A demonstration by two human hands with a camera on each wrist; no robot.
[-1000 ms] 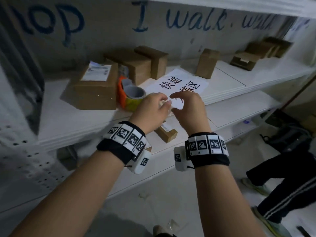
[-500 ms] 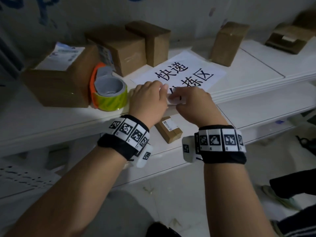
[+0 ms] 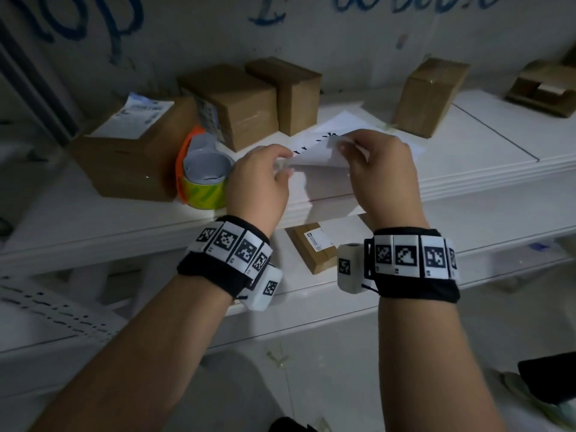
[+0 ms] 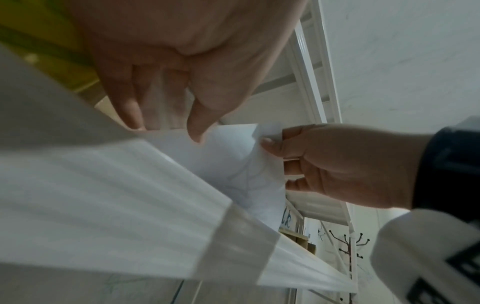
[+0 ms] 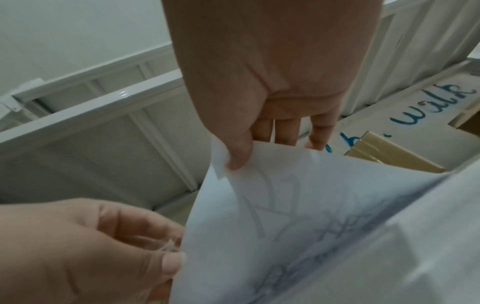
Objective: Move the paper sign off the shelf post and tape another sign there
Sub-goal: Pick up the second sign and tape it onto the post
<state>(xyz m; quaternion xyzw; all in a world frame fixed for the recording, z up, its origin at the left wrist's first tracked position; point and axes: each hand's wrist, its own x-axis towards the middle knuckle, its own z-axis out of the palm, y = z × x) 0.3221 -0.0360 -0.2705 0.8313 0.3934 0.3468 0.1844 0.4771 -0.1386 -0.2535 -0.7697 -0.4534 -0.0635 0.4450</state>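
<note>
A white paper sign (image 3: 314,154) with black characters lies on the white shelf (image 3: 467,169), its near edge lifted and curled up. My right hand (image 3: 343,148) pinches the sign's near corner between thumb and fingers; the right wrist view shows the thumb on the paper (image 5: 298,216). At the sign's left edge my left hand (image 3: 280,169) pinches a bit of clear tape (image 4: 161,107), seen crumpled (image 5: 166,244) in the right wrist view. The far half of the sign still rests on the shelf.
An orange dispenser with a yellow-green tape roll (image 3: 204,182) stands just left of my left hand. Several cardboard boxes (image 3: 237,104) line the back of the shelf. A small box (image 3: 314,247) lies on the lower shelf. A perforated white post (image 3: 46,310) runs at lower left.
The sign lay flat on the shelf; now both hands have raised its near edge, and the printed characters are mostly hidden behind the curl.
</note>
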